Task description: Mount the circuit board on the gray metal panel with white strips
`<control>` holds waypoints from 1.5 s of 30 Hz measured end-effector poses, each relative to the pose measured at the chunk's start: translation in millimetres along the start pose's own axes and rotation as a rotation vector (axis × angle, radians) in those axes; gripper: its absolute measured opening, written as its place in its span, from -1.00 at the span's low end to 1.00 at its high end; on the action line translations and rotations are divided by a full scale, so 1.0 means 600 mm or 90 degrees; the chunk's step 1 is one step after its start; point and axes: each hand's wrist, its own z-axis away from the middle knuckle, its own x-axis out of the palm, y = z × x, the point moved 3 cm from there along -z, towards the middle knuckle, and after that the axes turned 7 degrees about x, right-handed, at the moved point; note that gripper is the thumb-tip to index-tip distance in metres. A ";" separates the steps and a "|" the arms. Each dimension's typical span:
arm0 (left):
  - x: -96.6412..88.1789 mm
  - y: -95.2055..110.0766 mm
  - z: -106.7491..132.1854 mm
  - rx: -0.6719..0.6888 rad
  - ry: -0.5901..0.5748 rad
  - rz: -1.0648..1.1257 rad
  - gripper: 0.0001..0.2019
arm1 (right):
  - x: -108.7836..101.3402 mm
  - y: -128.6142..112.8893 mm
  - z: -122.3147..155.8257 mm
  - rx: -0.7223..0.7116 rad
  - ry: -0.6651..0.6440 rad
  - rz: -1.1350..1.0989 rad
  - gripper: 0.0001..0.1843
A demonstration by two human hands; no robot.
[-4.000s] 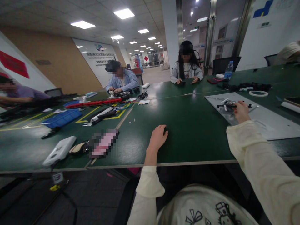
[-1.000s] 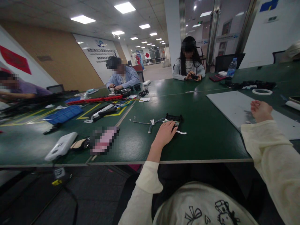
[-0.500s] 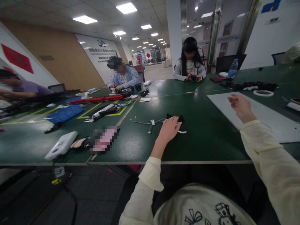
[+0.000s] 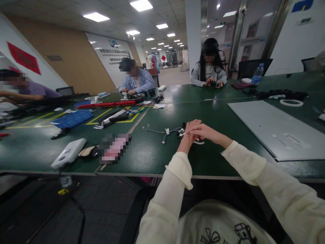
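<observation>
Head cam: where's the wired part (image 4: 180,134)?
On green table (image 4: 215,115), by L hand (image 4: 193,123), partly hidden.
R hand (image 4: 203,130)?
Crossed over L hand, fingers extended.
Grips?
Can't tell for either; overlap blocks view.

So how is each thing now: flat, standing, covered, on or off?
Small black part: partly hidden by hands
Thin grey cables with white tag: spread out loosely
Left hand: fingers partly hidden
Right hand: laid across the left hand
Clear plastic bottle with blue label: standing upright
Pale-grey rectangular board: lying flat
White ring: lying flat
Rectangular white ceiling lights: lit
</observation>
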 end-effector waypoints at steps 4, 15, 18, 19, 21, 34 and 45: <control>-0.003 -0.010 0.001 -0.046 -0.093 -0.033 -0.73 | 0.004 0.039 -0.014 0.002 0.006 0.039 -0.63; 0.004 -0.005 0.011 -0.042 -0.082 -0.053 -0.71 | -0.030 0.023 0.025 0.071 -0.141 0.012 -0.46; 0.001 -0.002 0.015 -0.049 -0.053 -0.064 -0.69 | -0.084 0.022 0.028 0.045 -0.068 -0.035 -0.42; 0.001 -0.001 0.015 -0.058 -0.045 -0.069 -0.68 | -0.108 0.026 0.026 0.030 -0.011 -0.047 -0.43; 0.002 -0.001 0.014 -0.064 -0.046 -0.074 -0.66 | -0.164 0.044 0.024 0.018 0.152 -0.027 -0.48; -0.017 0.011 0.025 -0.154 -0.090 -0.113 -0.53 | -0.340 0.222 0.092 0.453 0.708 0.605 -0.40; -0.023 0.014 0.030 -0.181 -0.135 -0.124 -0.42 | -0.331 0.228 0.067 0.445 0.610 0.645 -0.21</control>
